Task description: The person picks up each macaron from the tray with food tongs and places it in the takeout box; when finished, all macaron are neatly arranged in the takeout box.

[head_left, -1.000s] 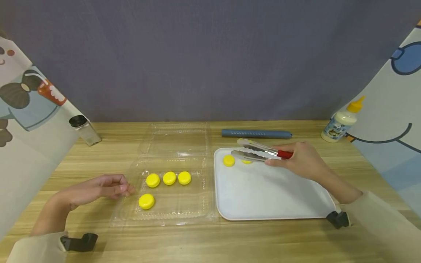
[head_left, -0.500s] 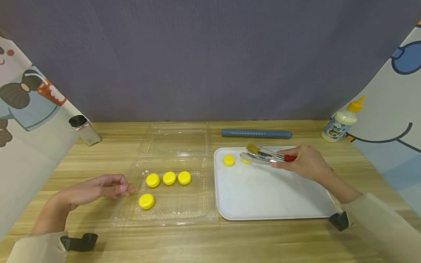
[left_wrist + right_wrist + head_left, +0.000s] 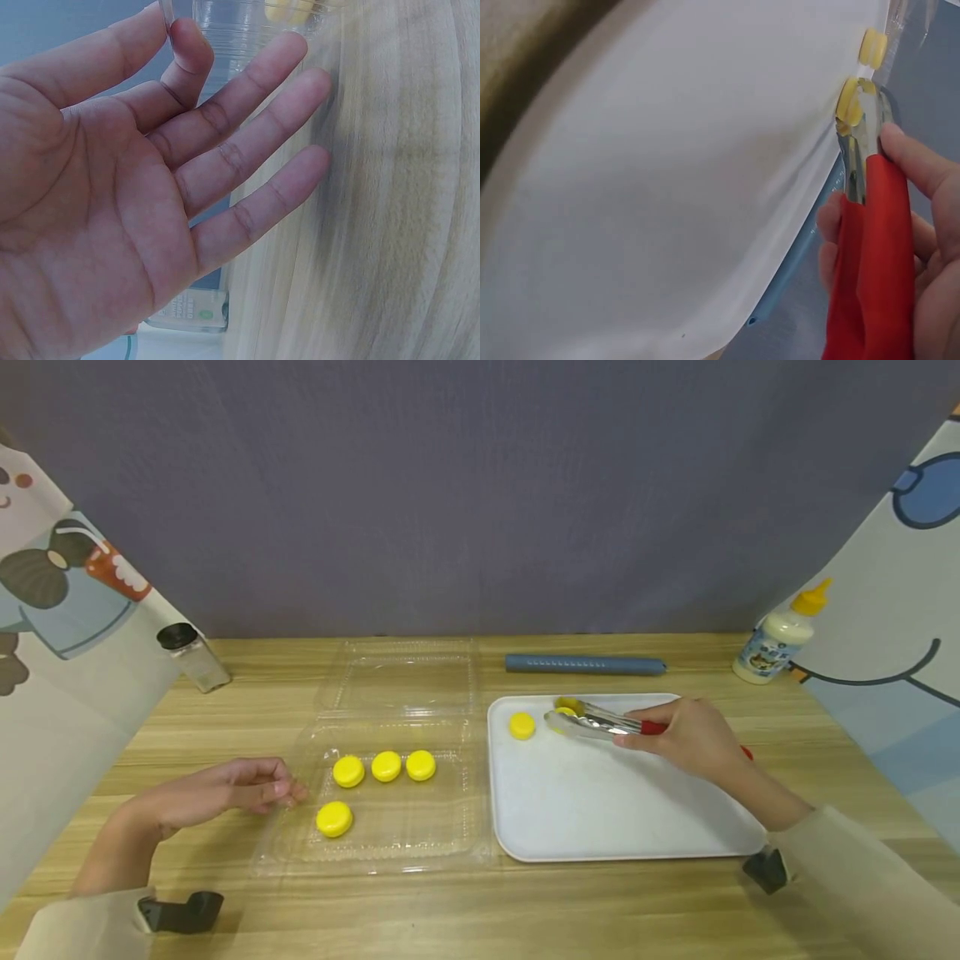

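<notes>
In the head view my right hand [image 3: 693,739] grips metal tongs [image 3: 607,722] with red handles. Their tips lie on both sides of a yellow macaron [image 3: 846,103] at the back of the white tray [image 3: 585,810]. A second macaron [image 3: 522,726] sits just left of the tongs. My left hand [image 3: 238,785] is beside the hinged clear plastic container [image 3: 375,867], its thumb and bent index finger pinching the edge. The other three fingers [image 3: 255,157] stretch out in the left wrist view. Inside the container are several yellow macarons [image 3: 386,767], mostly in a back row.
The container's raised lid [image 3: 401,672] lies back toward the dark wall. A blue-grey bar [image 3: 585,665] is behind the tray. At the back left stands a black-capped jar [image 3: 197,658], and at the back right a yellow-tipped squeeze bottle [image 3: 780,639].
The tongs first shifted right and then slightly left, and their tips have come together around the macaron on the tray. My left hand has stayed at the container's edge.
</notes>
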`<state>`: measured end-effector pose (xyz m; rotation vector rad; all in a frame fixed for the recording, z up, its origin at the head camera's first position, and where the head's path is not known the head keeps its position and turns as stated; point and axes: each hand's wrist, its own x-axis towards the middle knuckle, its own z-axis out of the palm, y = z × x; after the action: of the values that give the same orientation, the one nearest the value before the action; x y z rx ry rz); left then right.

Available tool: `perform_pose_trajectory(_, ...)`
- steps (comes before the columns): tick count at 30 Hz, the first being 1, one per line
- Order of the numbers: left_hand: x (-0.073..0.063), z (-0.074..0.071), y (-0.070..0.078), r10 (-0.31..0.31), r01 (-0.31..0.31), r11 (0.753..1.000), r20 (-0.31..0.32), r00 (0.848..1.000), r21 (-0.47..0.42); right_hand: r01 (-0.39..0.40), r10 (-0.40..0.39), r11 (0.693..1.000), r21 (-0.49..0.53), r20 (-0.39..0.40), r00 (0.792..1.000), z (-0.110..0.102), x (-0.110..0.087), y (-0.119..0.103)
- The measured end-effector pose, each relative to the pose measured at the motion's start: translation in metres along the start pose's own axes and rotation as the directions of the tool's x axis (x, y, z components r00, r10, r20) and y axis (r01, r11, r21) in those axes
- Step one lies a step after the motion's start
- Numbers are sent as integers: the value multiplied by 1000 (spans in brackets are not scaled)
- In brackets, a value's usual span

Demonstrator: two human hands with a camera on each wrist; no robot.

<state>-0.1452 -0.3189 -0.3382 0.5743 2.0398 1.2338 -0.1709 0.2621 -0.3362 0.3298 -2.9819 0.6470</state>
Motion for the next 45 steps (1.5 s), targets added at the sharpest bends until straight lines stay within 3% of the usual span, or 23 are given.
perform_pose_trajectory(15, -2, 1, -3, 16, -16, 1000, -3, 1000, 19, 48, -48, 999, -7, -41, 998, -7, -4, -7)
perform_pose_trajectory(22, -3, 1, -3, -1, 1, 1000, -13, 1000, 19, 116, -115, 993, 27, -58, 992, -16, -2, -20)
perform_pose_trajectory(34, -3, 0, -2, 6, -6, 1000, -10, 1000, 23, 204, -204, 979, 3, -16, 979, -27, -3, -74)
perform_pose_trajectory(45, 0, 0, -1, 0, 0, 1000, 1, 1000, 13, 280, -283, 958, 66, 58, 957, -6, -4, -120)
